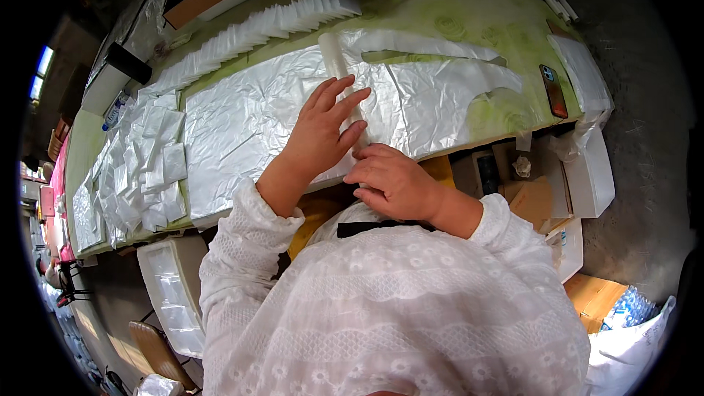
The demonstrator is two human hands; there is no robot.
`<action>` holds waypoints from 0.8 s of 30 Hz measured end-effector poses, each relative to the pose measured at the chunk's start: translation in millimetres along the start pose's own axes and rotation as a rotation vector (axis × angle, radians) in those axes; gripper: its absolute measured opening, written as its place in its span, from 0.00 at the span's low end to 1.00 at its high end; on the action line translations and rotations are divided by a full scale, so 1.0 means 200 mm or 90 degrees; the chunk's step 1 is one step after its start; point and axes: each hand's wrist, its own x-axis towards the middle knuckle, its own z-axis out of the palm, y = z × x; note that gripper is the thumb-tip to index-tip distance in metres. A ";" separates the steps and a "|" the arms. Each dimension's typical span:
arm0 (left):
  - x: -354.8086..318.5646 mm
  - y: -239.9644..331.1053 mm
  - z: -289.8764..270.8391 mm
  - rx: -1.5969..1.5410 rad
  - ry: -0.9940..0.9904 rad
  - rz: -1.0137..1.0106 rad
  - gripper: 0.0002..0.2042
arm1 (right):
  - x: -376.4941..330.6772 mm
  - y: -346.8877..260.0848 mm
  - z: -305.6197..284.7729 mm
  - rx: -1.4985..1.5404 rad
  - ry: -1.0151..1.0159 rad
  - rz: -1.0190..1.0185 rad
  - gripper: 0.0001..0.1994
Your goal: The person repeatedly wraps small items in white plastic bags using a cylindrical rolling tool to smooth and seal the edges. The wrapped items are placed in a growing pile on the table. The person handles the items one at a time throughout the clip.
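A large white plastic bag (pixel 253 110) lies flat and wrinkled across the table, its two handle strips (pixel 440 45) pointing right. Across it, from far to near, runs a narrow translucent white roll (pixel 334 55). My left hand (pixel 319 121) rests over the middle of the roll, fingers spread and thumb along its right side. At the table's near edge, my right hand (pixel 396 180) has its fingers curled around the near end of the roll, partly hiding it. Whether the roll is plastic film or a covered tube, I cannot tell.
Folded white packets (pixel 150 154) are heaped at left; a long row of similar packets (pixel 271 22) stands behind. A phone (pixel 554 91) lies on the green tablecloth (pixel 524 29) at right. Cardboard boxes (pixel 532 202) sit below the right edge, and a white bin (pixel 172 293) below left.
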 end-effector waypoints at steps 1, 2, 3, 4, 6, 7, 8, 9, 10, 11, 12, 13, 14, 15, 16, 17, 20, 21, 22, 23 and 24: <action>-0.02 -0.03 0.03 0.044 -0.029 0.027 0.13 | 0.01 -0.01 0.01 0.029 -0.008 0.040 0.11; -0.02 -0.06 0.04 0.088 -0.058 0.053 0.11 | 0.02 -0.01 0.02 0.058 -0.016 0.081 0.11; -0.02 -0.06 0.03 0.045 -0.083 -0.047 0.09 | 0.03 0.00 0.03 0.028 0.013 0.114 0.12; -0.04 -0.08 0.01 0.034 -0.056 -0.035 0.09 | 0.04 0.01 0.03 -0.002 0.041 0.147 0.13; -0.09 -0.13 -0.04 0.012 -0.004 -0.016 0.10 | 0.06 0.07 0.05 -0.059 0.081 0.168 0.14; -0.12 -0.11 -0.06 -0.011 -0.030 -0.035 0.15 | 0.08 0.12 0.07 -0.083 0.091 0.159 0.15; -0.16 -0.09 -0.08 -0.001 -0.056 -0.057 0.17 | 0.10 0.18 0.09 -0.108 0.100 0.149 0.15; -0.20 -0.07 -0.10 0.009 -0.082 -0.080 0.19 | 0.12 0.26 0.11 -0.130 0.050 0.106 0.19; -0.24 -0.05 -0.11 0.019 -0.109 -0.099 0.21 | 0.16 0.30 0.11 -0.181 0.011 0.098 0.21; -0.28 -0.06 -0.10 0.031 -0.094 -0.109 0.24 | 0.21 0.34 0.13 -0.232 -0.028 0.090 0.22; -0.33 -0.07 -0.11 0.023 -0.069 -0.131 0.24 | 0.27 0.37 0.14 -0.281 -0.067 0.079 0.24; -0.37 -0.07 -0.12 0.013 -0.047 -0.151 0.24 | 0.33 0.41 0.15 -0.269 -0.117 0.111 0.29; -0.40 -0.08 -0.13 0.003 -0.026 -0.171 0.24 | 0.40 0.45 0.15 -0.301 -0.124 0.110 0.30; -0.41 -0.09 -0.14 0.000 0.001 -0.170 0.23 | 0.47 0.48 0.15 -0.330 -0.134 0.108 0.31; -0.43 -0.09 -0.14 -0.013 0.008 -0.185 0.24 | 0.53 0.51 0.13 -0.362 -0.144 0.106 0.32; -0.44 -0.10 -0.15 -0.026 0.014 -0.199 0.24 | 0.59 0.56 0.09 -0.361 -0.171 0.154 0.32; -0.45 -0.10 -0.15 -0.017 0.031 -0.221 0.24 | 0.74 0.77 -0.10 -0.338 -0.156 0.451 0.38; -0.45 -0.10 -0.15 -0.026 0.035 -0.218 0.24 | 0.74 0.86 -0.23 -0.320 -0.104 0.547 0.40; -0.44 -0.10 -0.14 -0.033 0.039 -0.217 0.24 | 0.73 0.95 -0.39 -0.273 -0.064 0.645 0.40; -0.44 -0.10 -0.14 -0.036 0.040 -0.218 0.23 | 0.64 1.09 -0.50 -0.286 0.159 0.624 0.38; -0.43 -0.10 -0.13 -0.044 0.038 -0.213 0.23 | 0.51 1.26 -0.64 -0.230 0.343 0.581 0.37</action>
